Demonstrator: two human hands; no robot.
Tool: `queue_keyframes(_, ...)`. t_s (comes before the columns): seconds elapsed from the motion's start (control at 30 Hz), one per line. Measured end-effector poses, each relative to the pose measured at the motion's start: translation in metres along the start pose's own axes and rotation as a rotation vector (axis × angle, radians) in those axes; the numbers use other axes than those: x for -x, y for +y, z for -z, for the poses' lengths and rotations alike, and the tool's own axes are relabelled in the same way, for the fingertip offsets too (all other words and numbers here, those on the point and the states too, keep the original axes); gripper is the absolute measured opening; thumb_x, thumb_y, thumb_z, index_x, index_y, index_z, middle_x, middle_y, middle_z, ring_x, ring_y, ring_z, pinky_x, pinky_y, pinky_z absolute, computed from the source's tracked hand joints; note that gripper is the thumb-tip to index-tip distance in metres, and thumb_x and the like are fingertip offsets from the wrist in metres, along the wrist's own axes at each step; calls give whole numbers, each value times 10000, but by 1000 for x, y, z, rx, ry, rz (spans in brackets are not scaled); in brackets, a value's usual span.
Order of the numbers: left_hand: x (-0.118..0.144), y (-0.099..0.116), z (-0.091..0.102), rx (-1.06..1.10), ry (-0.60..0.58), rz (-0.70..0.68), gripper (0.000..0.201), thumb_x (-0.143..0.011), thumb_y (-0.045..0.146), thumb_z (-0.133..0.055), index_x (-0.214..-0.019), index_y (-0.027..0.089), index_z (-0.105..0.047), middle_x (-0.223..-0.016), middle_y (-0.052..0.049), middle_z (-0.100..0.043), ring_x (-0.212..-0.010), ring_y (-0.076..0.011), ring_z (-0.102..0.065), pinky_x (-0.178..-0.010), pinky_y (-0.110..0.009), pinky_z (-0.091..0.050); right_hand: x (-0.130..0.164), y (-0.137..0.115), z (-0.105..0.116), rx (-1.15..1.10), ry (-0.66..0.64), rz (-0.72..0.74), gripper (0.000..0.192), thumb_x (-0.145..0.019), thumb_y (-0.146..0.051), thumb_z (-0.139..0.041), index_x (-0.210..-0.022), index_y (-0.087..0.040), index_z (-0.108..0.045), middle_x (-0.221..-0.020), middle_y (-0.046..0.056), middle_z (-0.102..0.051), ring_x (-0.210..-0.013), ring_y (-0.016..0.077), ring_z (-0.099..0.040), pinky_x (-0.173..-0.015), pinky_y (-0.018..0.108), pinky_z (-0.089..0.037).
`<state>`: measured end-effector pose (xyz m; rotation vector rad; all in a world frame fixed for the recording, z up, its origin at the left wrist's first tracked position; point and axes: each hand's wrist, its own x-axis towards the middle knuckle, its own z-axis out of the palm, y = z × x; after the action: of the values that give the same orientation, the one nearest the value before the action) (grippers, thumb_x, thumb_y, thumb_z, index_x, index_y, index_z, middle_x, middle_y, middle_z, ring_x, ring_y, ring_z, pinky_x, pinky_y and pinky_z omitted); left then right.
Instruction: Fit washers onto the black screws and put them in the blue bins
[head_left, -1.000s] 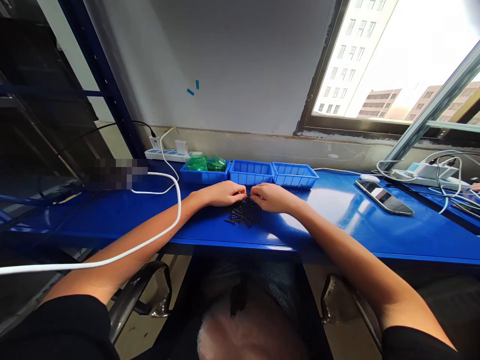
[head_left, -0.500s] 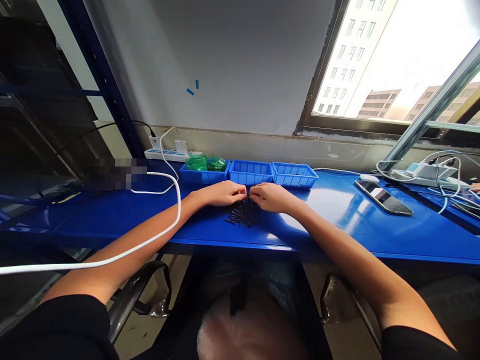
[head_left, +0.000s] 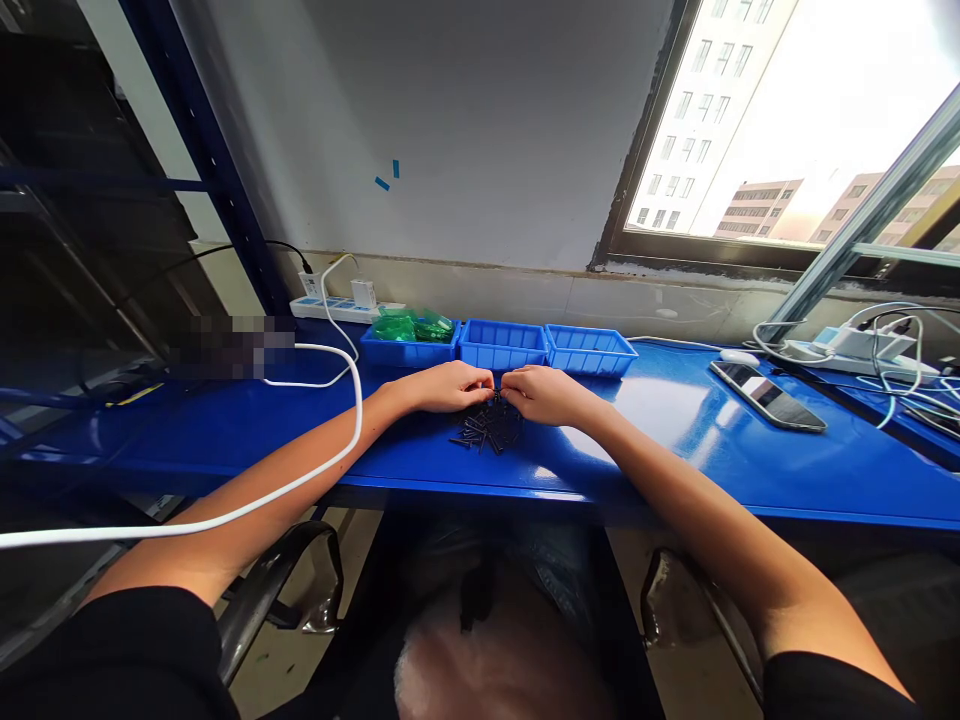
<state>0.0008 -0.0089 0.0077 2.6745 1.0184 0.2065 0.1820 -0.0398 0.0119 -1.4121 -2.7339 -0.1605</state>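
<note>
A loose pile of black screws lies on the blue tabletop. Over its far side my left hand and my right hand almost meet, each with thumb and fingers pinched together. Something small and dark shows between the fingertips, too small to make out. Just behind my hands stand three blue bins in a row: the left bin holds green plastic bags, while the middle bin and right bin show bare insides.
A white cable arcs over my left forearm. At the back left is a power strip with plugs. On the right lie a phone, a white earbud-like case and another power strip with tangled cables. A wall and window stand behind.
Hardly anything differs. My two hands stay pinched over the pile, with only a very slight shift of the right fingers.
</note>
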Motion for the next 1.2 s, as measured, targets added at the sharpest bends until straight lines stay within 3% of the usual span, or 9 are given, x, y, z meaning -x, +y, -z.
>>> queue_keyframes(0.17, 1, 1, 1, -7, -5, -2, 261, -829, 340, -378, -830, 165, -572, -663, 2, -560, -592, -123, -457, -557, -209, -321, 0, 0, 1, -10, -14, -6, 250, -913, -269, -374, -826, -186, -594, -911, 51, -658, -844, 162, -580, -618, 239, -313)
queue_keyframes(0.4, -1, -2, 0, -7, -8, -9, 270, -825, 332, -363, -837, 159, -570, -719, -13, -588, -622, -132, -485, -582, -215, -336, 1, -3, -1, -17, 24, -31, 195, -902, -283, -408, -976, -172, -550, -884, 54, -652, -786, 165, -581, -594, 244, -294)
queue_keyframes(1.2, -1, 0, 1, -5, -21, 21, 261, -830, 338, -377, -828, 164, -572, -679, -2, -565, -604, -130, -466, -565, -214, -322, -1, 0, 0, 0, 13, -40, 284, -935, -279, -327, -888, -191, -593, -915, 49, -671, -828, 156, -595, -605, 235, -302)
